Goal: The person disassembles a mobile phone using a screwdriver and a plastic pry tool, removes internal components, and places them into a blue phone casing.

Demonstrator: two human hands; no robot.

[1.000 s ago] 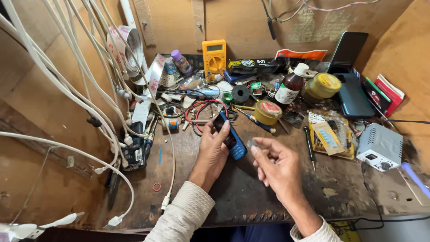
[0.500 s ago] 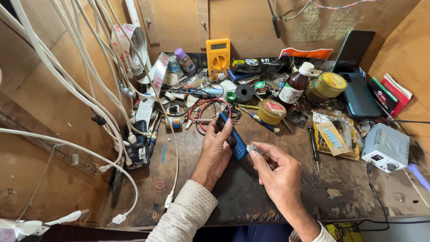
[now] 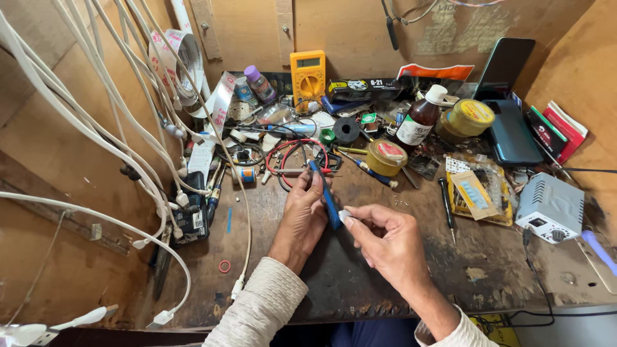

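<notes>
My left hand [image 3: 301, 215] grips a blue phone [image 3: 326, 196] held on edge above the middle of the worn wooden workbench [image 3: 360, 283]. The phone's thin side faces the camera. My right hand [image 3: 385, 241] is just to its right, with thumb and forefinger pinched on a small white piece [image 3: 345, 216] that touches the phone's lower end. Both sleeves are cream knit.
Behind the hands lie red and black test leads [image 3: 289, 154], a yellow multimeter [image 3: 307, 76], a brown bottle [image 3: 418, 119], tape rolls [image 3: 385, 157], screwdrivers [image 3: 447, 202] and a dark phone [image 3: 511, 132]. A white box unit [image 3: 549, 205] sits right. White cables [image 3: 128, 148] hang at left.
The hands have stayed together on the phone; my right hand has closed in slightly so the white piece meets the phone's lower end. The head camera shifted a little.
</notes>
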